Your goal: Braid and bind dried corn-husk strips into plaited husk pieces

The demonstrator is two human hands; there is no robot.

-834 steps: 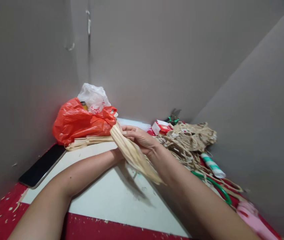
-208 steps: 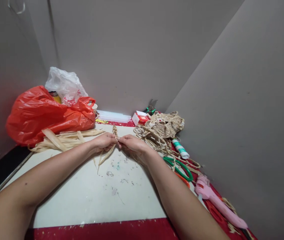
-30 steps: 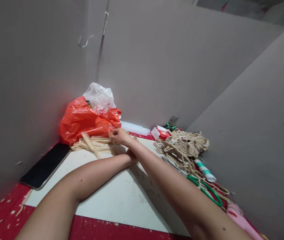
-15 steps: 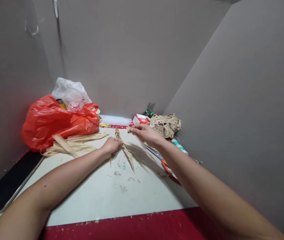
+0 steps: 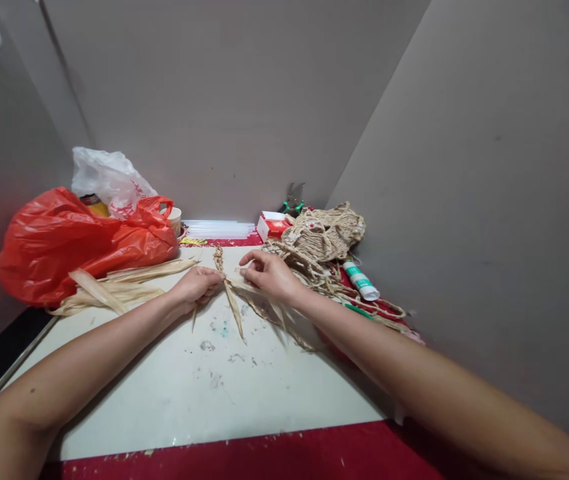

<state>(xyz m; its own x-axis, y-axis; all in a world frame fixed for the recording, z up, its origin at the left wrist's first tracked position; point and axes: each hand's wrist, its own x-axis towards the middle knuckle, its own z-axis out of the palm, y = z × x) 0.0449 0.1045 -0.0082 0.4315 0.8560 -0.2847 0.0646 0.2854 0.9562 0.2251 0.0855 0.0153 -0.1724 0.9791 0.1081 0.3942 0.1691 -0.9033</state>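
A braided piece of dry, straw-coloured husk point(image 5: 219, 258) lies at the middle of the white board point(image 5: 189, 393), its loose strips fanning out toward me. My left hand point(image 5: 199, 285) pinches the braid at its lower end, where the strips part. Just right of it, my right hand point(image 5: 267, 273) has its fingers curled, with a pale husk strip point(image 5: 244, 285) between thumb and fingers. One strip point(image 5: 235, 310) hangs down between the hands, and a thin darker one trails right under my right wrist. More loose husks point(image 5: 124, 291) lie left of my left hand.
A red plastic bag point(image 5: 64, 240), a white bag point(image 5: 109, 177) and a paper cup point(image 5: 175, 220) stand at the back left. Clear sticks point(image 5: 219, 230), a red-white box point(image 5: 273, 227), green-handled pliers point(image 5: 294, 200), coiled braided cord point(image 5: 329, 233) and a green-white tube point(image 5: 361, 280) lie further right. A dark flat device point(image 5: 9, 353) sits left.
The view has shifted right. My right hand has come down and closer to my left hand, which still pinches the braid. The orange-handled scissors seen earlier are now out of sight.
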